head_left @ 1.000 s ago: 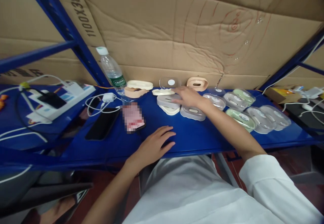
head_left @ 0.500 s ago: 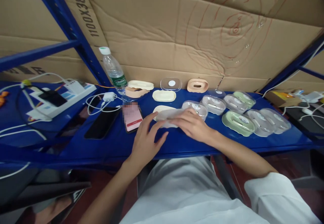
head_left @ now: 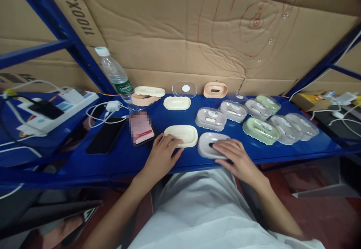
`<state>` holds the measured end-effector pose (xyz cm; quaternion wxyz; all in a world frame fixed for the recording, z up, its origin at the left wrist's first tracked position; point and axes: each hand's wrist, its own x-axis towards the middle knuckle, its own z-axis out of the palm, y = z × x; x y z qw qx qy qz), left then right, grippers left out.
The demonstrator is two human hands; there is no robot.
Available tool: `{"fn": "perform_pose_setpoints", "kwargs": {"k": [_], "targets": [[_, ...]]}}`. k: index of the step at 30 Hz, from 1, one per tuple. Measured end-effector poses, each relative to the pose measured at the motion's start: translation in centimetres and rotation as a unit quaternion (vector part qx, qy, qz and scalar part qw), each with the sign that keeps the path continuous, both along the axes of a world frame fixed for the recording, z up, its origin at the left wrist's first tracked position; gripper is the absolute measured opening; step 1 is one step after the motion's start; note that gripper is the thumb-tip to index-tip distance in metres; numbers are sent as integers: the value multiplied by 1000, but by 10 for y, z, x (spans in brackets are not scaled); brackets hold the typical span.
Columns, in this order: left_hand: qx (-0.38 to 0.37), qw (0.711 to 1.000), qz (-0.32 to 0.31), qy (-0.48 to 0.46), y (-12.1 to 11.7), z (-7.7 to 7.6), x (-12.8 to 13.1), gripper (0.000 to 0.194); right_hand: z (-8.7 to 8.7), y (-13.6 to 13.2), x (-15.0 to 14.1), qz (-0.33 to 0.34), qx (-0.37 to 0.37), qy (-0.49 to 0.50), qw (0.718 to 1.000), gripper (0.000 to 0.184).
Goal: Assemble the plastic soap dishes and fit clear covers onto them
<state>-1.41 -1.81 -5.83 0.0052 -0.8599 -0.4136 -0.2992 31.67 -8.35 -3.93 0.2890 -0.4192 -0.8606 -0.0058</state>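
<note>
A cream oval dish (head_left: 190,135) lies near the table's front edge, its hollow facing up. My left hand (head_left: 162,155) holds its left front rim, with fingertips over the edge and thumb in front. Right beside it sits a grey oval shell (head_left: 207,144) with a dark slot in its middle. The fingers and thumb of my right hand (head_left: 238,159) are at the shell's right side, gripping its rim. Behind them are a second cream dish (head_left: 177,103), a clear oval lid (head_left: 184,89) with a white round sticker and a peach slotted shell (head_left: 216,89).
Several clear-lidded oval boxes, grey (head_left: 211,119) and green (head_left: 261,130), stand on the right. On the left are a phone with a lit screen (head_left: 141,127), a black phone (head_left: 105,135), a white charger (head_left: 113,106) and a water bottle (head_left: 115,74). Cardboard (head_left: 158,35) stands behind.
My hands have moved apart. The pale oval piece between them is gone from over the cream dish; a grey shell now lies to the right under my right hand. The cream dish sits closer to me.
</note>
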Motion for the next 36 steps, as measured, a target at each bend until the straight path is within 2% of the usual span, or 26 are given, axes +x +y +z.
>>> {"fn": "perform_pose_setpoints", "kwargs": {"k": [4,6,8,11,13,16,19,22,25,27,29,31,33,36], "targets": [[-33,999,-33,-2,-8,4,2,11,-2,6,10,-75,40,88,993,30],[-56,997,-48,-4,-16,7,7,20,-1,8,3,-74,42,118,989,30],[-69,996,-49,-21,-25,11,12,42,1,10,-11,-40,30,101,994,31],[-33,998,-27,-41,-29,13,15,67,8,14,-38,22,3,29,999,35],[-12,999,-24,-23,-27,11,14,68,12,18,-55,59,-18,-26,998,39],[-38,998,-51,12,-22,6,8,57,10,22,-70,96,-35,-83,991,43],[-53,996,-69,27,-20,3,4,54,6,26,-71,108,-57,-80,989,52],[-48,996,-59,39,-20,4,3,54,18,38,-61,167,-102,-45,980,59],[-62,996,-42,43,-20,7,6,50,51,75,-51,203,-103,-10,974,50],[-70,996,-32,48,-20,9,8,50,74,120,-50,153,-60,-28,986,44],[-75,996,-31,47,-20,10,10,50,89,175,-54,93,-30,-83,992,47],[-82,995,-35,38,-19,9,10,50,92,231,-63,18,-9,-122,992,54],[-86,995,-39,31,-18,7,9,50,85,274,-75,-49,-2,-158,986,58],[-87,995,-44,25,-16,5,8,50,73,308,-91,-101,3,-199,975,59]]}}
